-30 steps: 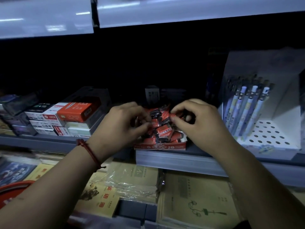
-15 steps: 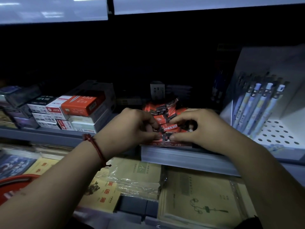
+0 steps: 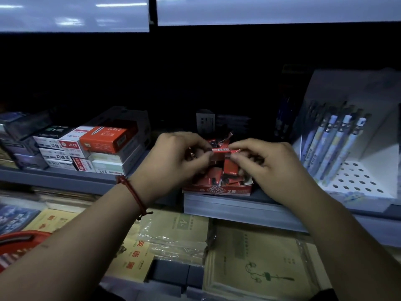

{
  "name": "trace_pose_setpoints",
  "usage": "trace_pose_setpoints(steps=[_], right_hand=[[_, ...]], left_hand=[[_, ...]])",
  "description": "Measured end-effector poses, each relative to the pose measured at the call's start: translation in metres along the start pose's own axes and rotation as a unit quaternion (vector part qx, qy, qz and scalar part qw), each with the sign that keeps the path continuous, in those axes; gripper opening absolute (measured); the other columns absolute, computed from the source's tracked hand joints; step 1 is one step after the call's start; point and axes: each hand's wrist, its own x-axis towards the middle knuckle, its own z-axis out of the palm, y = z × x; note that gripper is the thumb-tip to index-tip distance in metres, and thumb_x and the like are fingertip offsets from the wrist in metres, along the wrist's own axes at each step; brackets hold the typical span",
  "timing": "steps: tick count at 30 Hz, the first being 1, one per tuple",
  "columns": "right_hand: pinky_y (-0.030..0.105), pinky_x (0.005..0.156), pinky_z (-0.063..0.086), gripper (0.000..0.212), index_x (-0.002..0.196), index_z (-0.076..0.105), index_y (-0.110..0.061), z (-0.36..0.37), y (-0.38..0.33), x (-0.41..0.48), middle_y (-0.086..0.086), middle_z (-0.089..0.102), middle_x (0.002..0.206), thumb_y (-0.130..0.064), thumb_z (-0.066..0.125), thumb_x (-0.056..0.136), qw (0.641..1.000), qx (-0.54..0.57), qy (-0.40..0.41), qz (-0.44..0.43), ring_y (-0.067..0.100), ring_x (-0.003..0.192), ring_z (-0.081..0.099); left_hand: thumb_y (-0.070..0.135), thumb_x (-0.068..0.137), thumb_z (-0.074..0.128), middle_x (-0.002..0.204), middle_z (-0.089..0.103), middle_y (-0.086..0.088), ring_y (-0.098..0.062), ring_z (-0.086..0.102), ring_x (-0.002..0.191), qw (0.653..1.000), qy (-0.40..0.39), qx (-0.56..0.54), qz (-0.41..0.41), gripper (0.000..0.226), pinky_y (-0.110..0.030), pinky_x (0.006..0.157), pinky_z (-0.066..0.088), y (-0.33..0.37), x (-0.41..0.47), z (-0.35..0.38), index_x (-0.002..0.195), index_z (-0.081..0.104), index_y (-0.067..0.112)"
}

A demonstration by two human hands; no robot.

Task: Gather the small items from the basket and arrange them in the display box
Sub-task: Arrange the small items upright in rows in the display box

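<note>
Pinching one red packet (image 3: 221, 150) end-to-end, left hand (image 3: 180, 158) and right hand (image 3: 269, 166) both gripping; long axis runs left-right, display box (image 3: 217, 190) sits directly below, equally near both

Dim aisle here: two glossy pale panels (image 3: 73, 14) run across the top, catching streaks of ceiling light, with a narrow dark gap between them. Below them the back of the shelving (image 3: 173, 79) is almost black. A grey shelf (image 3: 54, 178) carries stacked cartons (image 3: 108, 141) in red, white and dark grey on the left and a white perforated stand (image 3: 366, 177) of pale blue pens (image 3: 338, 144) on the right. On the lower level lie plastic-wrapped exercise books (image 3: 256, 268), yellowish and green-tinted
</note>
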Motion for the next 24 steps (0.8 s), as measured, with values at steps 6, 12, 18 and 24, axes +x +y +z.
trace_pose_setpoints(steps=[6,12,18,24], right_hand=[[0.023,0.076,0.056,0.016,0.108,0.075,-0.018,-0.003,0.003,0.004,-0.008,0.074,0.089,-0.025,0.066,0.096,0.978,0.024,0.206,-0.026,0.004,0.082,0.069],[0.023,0.075,0.052,0.013,0.104,0.077,-0.012,0.008,0.01,0.017,0.001,0.075,0.093,-0.016,0.072,0.092,0.965,-0.096,0.227,-0.094,0.011,0.082,0.068],[0.029,0.083,0.055,0.019,0.106,0.076,-0.023,0.013,0.023,0.016,-0.012,0.071,0.103,-0.015,0.073,0.09,0.99,-0.102,0.082,-0.057,0.007,0.092,0.065],[0.021,0.084,0.05,0.018,0.106,0.075,-0.02,0.013,0.019,0.014,-0.01,0.066,0.103,-0.014,0.073,0.089,0.992,-0.1,0.059,-0.055,0.005,0.093,0.062]], left_hand=[[0.022,0.09,0.076,0.078,0.07,0.009,-0.01,0.068,0.072,0.984,0.164,-0.054,-0.048,0.007,-0.016,0.062,0.054,-0.008,0.001,-0.009,0.097,0.075,0.02],[0.038,0.088,0.075,0.086,0.062,0.005,0.002,0.056,0.071,0.983,0.164,0.068,-0.057,0.022,-0.017,0.063,0.05,-0.028,0.005,0.006,0.102,0.077,0.021],[0.051,0.087,0.067,0.109,0.057,0.0,-0.02,0.062,0.094,0.993,0.095,0.065,-0.041,0.031,-0.042,0.079,0.058,-0.023,0.004,0.015,0.109,0.073,0.029],[0.05,0.09,0.059,0.107,0.063,0.006,-0.017,0.063,0.103,0.997,0.044,0.064,-0.01,0.039,-0.043,0.085,0.056,-0.024,0.003,0.012,0.118,0.071,0.027]])
